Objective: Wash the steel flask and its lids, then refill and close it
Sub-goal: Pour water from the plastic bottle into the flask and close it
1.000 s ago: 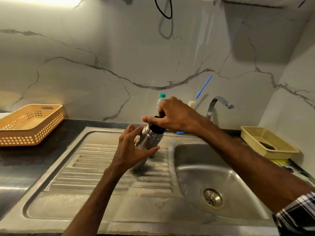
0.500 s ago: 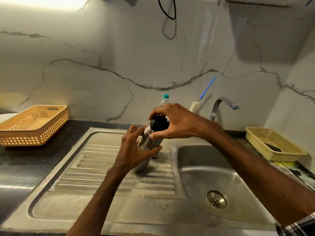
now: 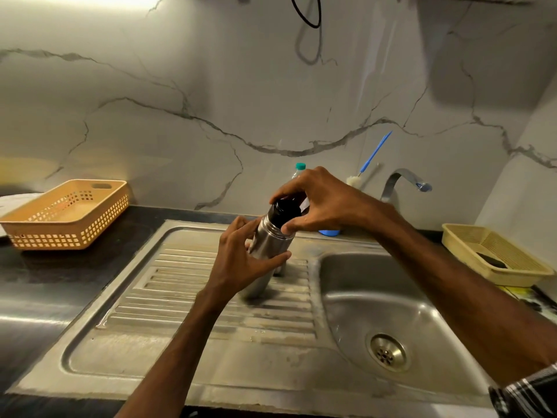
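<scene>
Left hand (image 3: pixel 241 262) is gripping the tilted steel flask (image 3: pixel 269 244) just left of the sink basin (image 3: pixel 376 300), while right hand (image 3: pixel 327 203) is pinching its black lid (image 3: pixel 284 211).

light: dim, warm, brightest from a strip at top left | shadow: dark patch on wall (image 3: pixel 482 64) top right | glare: soft sheen on sink (image 3: pixel 355 300) | edges: wide-angle bending | focus: slightly soft throughout

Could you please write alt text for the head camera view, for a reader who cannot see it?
Over a steel sink's draining board, the left hand grips a tilted steel flask while the right hand holds its black lid. An orange basket sits at left, a tap and yellow tray at right.
</scene>
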Demonstrator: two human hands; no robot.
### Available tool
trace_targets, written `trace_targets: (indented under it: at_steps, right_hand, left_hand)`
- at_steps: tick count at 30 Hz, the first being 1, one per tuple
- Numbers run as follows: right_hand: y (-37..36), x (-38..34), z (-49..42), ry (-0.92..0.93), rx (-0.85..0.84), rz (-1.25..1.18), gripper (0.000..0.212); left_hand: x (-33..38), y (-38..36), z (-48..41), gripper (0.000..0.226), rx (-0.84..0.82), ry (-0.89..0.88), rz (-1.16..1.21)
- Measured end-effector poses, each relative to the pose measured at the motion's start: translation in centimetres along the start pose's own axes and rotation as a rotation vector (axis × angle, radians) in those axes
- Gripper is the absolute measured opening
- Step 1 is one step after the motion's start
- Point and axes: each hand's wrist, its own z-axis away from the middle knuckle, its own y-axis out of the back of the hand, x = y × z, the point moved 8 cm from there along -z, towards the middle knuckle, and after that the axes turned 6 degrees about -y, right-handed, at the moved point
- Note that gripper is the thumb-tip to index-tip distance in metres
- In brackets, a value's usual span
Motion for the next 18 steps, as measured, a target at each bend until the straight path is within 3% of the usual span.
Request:
trace_targets:
  at_steps: [3, 12, 16, 18]
  right_hand:
    - [-0.4, -0.6, -0.4, -0.029, 0.060, 0.071, 0.032]
    - [-0.5, -1.0, 0.1, -0.251, 0.127, 0.261, 0.042]
    - [-0.8, -0.7, 0.4, -0.101, -0.071, 0.073, 0.054]
    - [-0.6, -0.7, 0.8, -0.044, -0.028, -0.025, 0.052]
  left_hand:
    - [-0.4, 0.1, 0.1, 0.068, 0.028, 0.018, -0.024]
    - [0.2, -0.2, 0.1, 0.078, 0.015, 0.016, -0.028]
    - [0.1, 0.4, 0.0, 0.068, 0.002, 0.010, -0.005]
    - [0.0, 0.6, 0.0, 0.066, 0.007, 0.008, 0.011]
